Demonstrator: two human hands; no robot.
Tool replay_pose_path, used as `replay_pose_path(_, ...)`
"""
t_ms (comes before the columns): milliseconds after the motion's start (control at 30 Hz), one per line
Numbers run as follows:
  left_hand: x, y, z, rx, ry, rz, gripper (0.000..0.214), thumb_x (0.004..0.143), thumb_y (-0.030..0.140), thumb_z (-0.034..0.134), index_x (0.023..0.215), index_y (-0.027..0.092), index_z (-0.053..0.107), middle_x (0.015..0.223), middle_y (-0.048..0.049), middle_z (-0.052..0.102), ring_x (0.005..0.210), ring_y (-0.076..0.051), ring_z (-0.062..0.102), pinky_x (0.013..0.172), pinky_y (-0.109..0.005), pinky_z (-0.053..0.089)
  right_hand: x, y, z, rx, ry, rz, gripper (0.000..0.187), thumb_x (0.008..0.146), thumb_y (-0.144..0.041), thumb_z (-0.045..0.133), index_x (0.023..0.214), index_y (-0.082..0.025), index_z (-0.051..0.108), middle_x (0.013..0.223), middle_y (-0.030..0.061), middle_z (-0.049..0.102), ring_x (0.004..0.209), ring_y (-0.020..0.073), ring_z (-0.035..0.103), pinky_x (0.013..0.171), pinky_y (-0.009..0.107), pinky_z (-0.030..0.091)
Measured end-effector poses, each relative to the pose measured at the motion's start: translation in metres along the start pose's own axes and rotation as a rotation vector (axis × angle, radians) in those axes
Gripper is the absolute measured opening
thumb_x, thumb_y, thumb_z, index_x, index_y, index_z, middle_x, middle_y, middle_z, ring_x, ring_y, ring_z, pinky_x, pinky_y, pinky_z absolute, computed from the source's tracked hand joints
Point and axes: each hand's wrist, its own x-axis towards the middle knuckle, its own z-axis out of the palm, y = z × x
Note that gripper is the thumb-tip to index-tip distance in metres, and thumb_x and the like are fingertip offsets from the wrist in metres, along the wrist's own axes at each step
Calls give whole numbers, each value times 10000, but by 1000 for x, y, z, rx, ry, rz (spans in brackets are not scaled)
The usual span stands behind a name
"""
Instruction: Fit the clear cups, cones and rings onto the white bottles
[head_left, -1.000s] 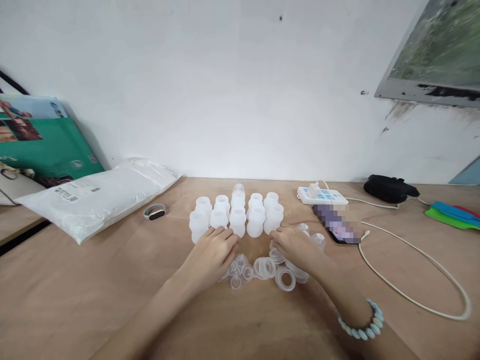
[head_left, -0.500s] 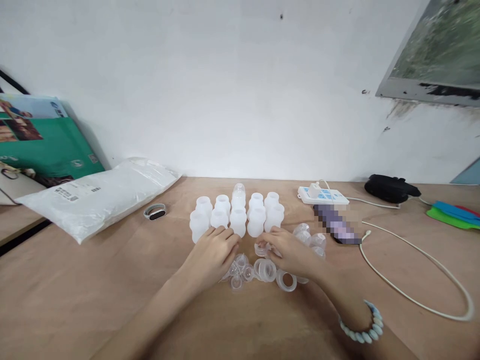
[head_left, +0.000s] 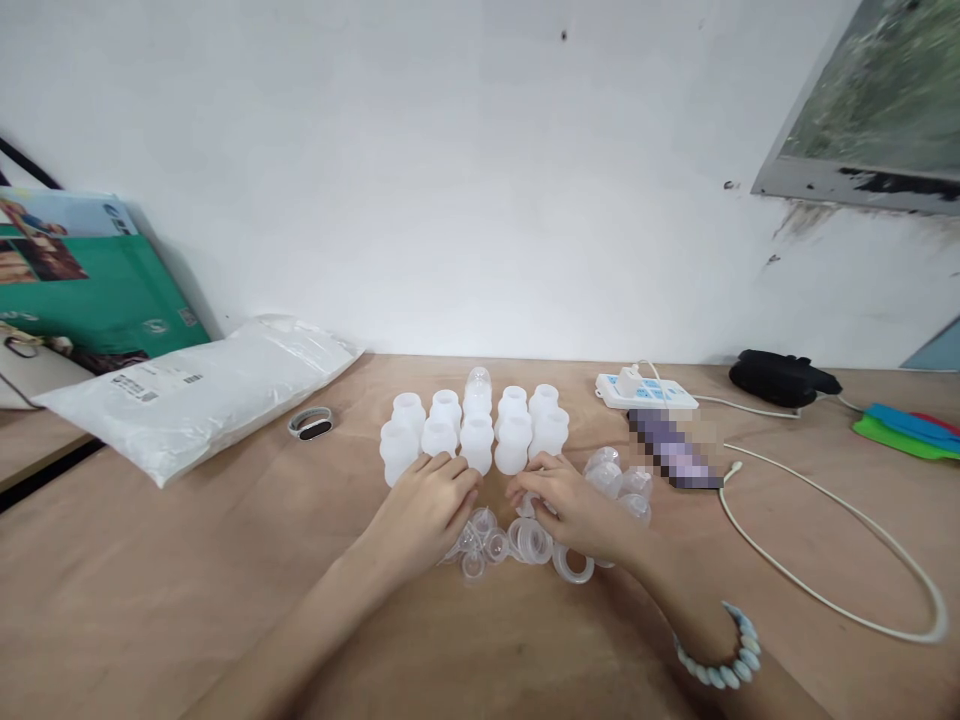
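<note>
Several white translucent baby bottles (head_left: 476, 447) stand in two rows before me; a back one wears a clear domed cap (head_left: 478, 381). My left hand (head_left: 435, 500) is closed in front of the bottles, its fingers curled downward; whatever they hold is hidden. Beside its thumb lies a cluster of clear bottle nipples (head_left: 496, 545). My right hand (head_left: 566, 500) has its fingers bent around a clear collar ring (head_left: 527, 505), partly covered by them. More collar rings (head_left: 535, 541) lie just below that hand. To its right are several clear domed caps (head_left: 604, 478).
A white plastic parcel (head_left: 217, 385) and a fitness band (head_left: 310, 424) lie on the left. At the right are a power strip (head_left: 679, 393), a blurred phone (head_left: 675, 450), a looped white cable (head_left: 862, 510), a black case (head_left: 784, 377) and coloured sheets (head_left: 907, 428).
My right hand has shifted slightly left, its fingers now covering more of the clear ring. My left hand and the bottles stay in place.
</note>
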Motion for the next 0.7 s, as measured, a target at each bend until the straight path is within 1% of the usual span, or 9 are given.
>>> replay_pose_path(100,0,1,-1,6,-2,-4,204,961,126,462,915,160,657,884,-55,679,797,-233,601,747,-363,436,0,1,-1,-29,9,10,388,751,102,479,958,-179,649,957,51,701,1007,232,576,890,381,415)
replay_pose_path(200,1,1,-1,13,-10,-6,203,962,129,462,904,155,655,886,-60,678,795,-233,601,746,-365,437,0,2,-3,-58,26,26,303,777,63,536,926,-179,642,931,45,699,942,230,588,863,383,404)
replay_pose_path(300,1,1,-1,20,-16,-2,200,961,131,460,900,153,649,887,-63,678,795,-233,604,751,-369,441,0,3,-3,-47,29,32,258,795,40,578,905,-185,640,919,35,704,931,227,597,863,380,399)
replay_pose_path(533,0,-1,0,25,-23,-1,224,972,138,436,893,158,645,888,-62,678,785,-229,594,744,-367,443,2,8,2,5,56,25,224,832,24,593,891,-187,639,921,39,701,918,214,591,821,329,440)
replay_pose_path(700,1,-1,1,22,-12,8,226,966,143,433,898,158,648,888,-64,680,792,-233,595,749,-374,447,2,6,1,36,66,32,237,834,39,586,882,-188,638,893,27,694,893,201,594,804,312,454)
